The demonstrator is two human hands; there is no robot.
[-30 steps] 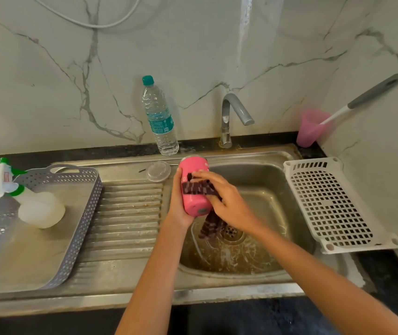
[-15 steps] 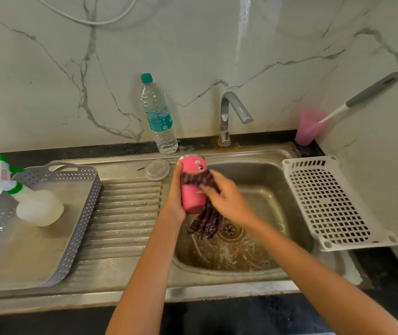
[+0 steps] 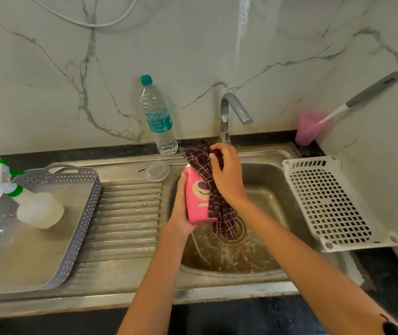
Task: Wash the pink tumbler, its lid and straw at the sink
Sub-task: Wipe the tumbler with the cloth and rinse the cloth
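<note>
My right hand (image 3: 228, 176), fingers curled round the checked cloth (image 3: 202, 163), has moved up from mid-body to the rim of the pink tumbler (image 3: 198, 201). My left hand (image 3: 181, 211) grips the tumbler upright over the steel sink (image 3: 273, 187). The clear lid (image 3: 157, 170) lies on the drainboard (image 3: 125, 213), below a marble wall (image 3: 193, 44).

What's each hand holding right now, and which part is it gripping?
The left hand grips the pink tumbler around its side. The right hand holds the dark checked cloth by its upper part, at the tumbler's top; the rest hangs down.
</note>
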